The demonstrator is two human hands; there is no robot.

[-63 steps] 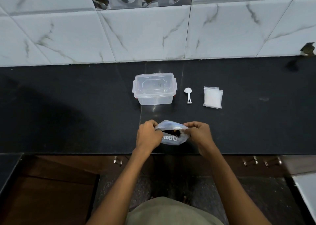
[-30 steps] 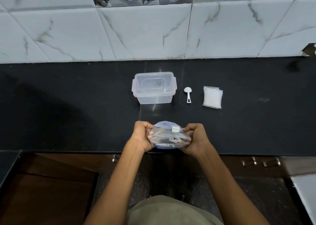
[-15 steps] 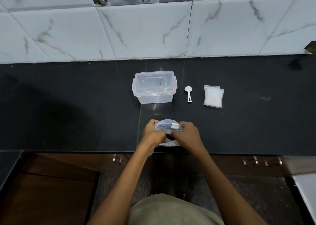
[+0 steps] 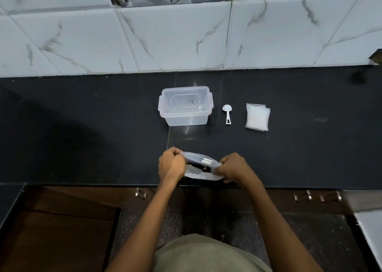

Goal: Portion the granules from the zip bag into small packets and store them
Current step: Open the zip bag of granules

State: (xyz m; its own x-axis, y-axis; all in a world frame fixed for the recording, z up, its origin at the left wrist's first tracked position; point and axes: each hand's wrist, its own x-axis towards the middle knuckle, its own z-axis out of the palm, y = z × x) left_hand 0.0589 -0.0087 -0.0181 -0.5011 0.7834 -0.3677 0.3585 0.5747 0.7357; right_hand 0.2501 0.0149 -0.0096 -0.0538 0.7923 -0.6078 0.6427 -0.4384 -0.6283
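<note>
On the black table (image 4: 82,127) near the tiled wall stand a lidded clear box (image 4: 185,106), a white scoop (image 4: 227,114) just right of it, and a stack of small packets (image 4: 257,116) further right. At the table's near edge, the left hand (image 4: 171,164) and right hand (image 4: 233,167) pinch opposite ends of the zip bag (image 4: 201,167), fingers curled on its top; its mouth seems parted, showing dark contents.
</note>
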